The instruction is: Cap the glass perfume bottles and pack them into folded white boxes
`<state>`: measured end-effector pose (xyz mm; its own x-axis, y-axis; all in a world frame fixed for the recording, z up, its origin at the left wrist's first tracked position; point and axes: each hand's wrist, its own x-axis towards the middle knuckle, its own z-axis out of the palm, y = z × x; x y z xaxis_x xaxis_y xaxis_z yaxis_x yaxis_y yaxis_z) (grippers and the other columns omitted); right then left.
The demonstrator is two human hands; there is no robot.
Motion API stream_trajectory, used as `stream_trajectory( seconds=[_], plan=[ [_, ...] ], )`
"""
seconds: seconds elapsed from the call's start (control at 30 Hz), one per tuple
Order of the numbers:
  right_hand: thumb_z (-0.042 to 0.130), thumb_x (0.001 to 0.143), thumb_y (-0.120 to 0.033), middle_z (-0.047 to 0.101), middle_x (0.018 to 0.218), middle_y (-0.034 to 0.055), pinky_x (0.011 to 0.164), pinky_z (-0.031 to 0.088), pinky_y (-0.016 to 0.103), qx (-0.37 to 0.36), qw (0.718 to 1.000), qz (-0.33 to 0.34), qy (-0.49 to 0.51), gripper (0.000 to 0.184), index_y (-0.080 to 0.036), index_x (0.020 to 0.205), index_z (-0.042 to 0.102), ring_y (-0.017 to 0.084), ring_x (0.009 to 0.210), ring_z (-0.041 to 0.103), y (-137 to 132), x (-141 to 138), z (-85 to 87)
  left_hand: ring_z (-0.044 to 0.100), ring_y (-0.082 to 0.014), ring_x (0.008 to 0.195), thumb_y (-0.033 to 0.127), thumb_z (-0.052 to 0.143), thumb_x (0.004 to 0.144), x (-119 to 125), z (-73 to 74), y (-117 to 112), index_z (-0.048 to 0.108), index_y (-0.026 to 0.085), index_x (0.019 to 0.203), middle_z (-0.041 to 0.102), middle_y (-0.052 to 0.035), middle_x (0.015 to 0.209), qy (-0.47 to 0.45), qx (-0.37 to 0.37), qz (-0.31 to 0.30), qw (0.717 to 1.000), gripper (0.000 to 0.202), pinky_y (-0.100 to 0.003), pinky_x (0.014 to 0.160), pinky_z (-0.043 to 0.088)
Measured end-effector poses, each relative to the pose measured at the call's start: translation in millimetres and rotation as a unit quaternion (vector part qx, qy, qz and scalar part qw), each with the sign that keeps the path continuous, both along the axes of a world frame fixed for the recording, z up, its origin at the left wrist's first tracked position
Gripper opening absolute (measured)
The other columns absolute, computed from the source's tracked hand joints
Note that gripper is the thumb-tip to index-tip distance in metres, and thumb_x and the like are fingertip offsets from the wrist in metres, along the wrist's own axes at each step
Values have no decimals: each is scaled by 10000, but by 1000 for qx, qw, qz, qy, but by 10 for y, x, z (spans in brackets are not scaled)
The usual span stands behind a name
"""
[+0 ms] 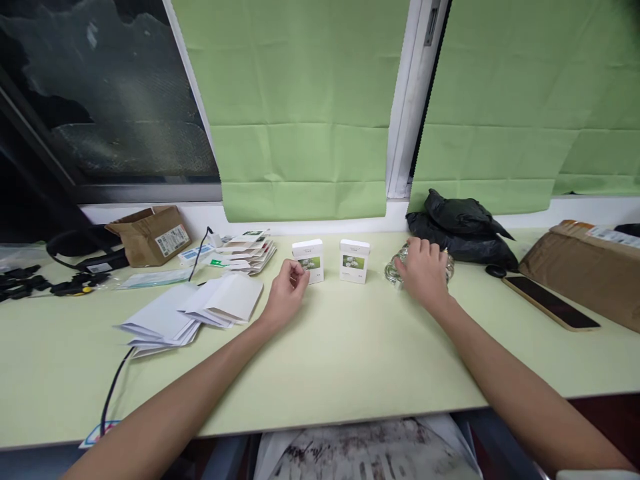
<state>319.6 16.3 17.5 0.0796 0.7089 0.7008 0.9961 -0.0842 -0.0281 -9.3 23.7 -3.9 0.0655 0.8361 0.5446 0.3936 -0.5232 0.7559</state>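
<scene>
Two small white boxes with green plant pictures stand upright side by side, the left box [314, 252] and the right box [354, 261]. My left hand [289, 290] is at the near left edge of the left box, its fingers curled into a pinch. Whatever those fingers hold, if anything, is too small to make out. Over on the right, my right hand [425, 272] rests on top of a clear, shiny bundle [393, 268], fingers bent over it. Most of the bundle is covered by the hand.
Folded white papers [165, 313] and a stack of cards [247, 253] lie left, before an open brown carton [153, 237]. A black cable [114, 387] runs there. On the right are a black plastic bag [460, 230], a phone [550, 303] and a brown package [585, 270].
</scene>
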Motion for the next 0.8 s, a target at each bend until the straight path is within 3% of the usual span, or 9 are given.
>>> stream_trajectory(
  seconds=[0.17,0.43,0.63,0.8],
  plan=[
    [571,961,-360,695,1089,241,871,390,500,-66,998,5,2,339,-139,1213,522,405,1047,565,111,46,-151,496,-145,689,408,596,992,18,4,-25,475,247,940,531,18,835,14,3,-4,1000,208,-265,677,406],
    [623,923,-210,729,1155,209,887,367,478,-112,993,32,32,346,-176,1248,508,403,1114,583,139,83,-171,524,-145,691,377,591,1001,29,9,-55,467,250,934,563,17,841,26,-7,-16,1000,190,-266,671,416],
    [589,959,-229,730,1161,176,905,380,472,-34,996,64,43,406,-192,1349,484,389,1122,543,99,43,-111,529,-143,679,407,579,1006,35,25,-74,445,248,915,581,11,852,39,-4,-15,999,226,-269,636,397],
    [466,1052,-337,631,1307,200,971,444,482,85,980,121,134,446,-173,1460,389,354,1158,571,-34,-56,44,514,-136,665,402,562,1014,56,41,-123,447,246,937,583,12,854,54,-11,-29,998,209,-268,603,373]
  ],
)
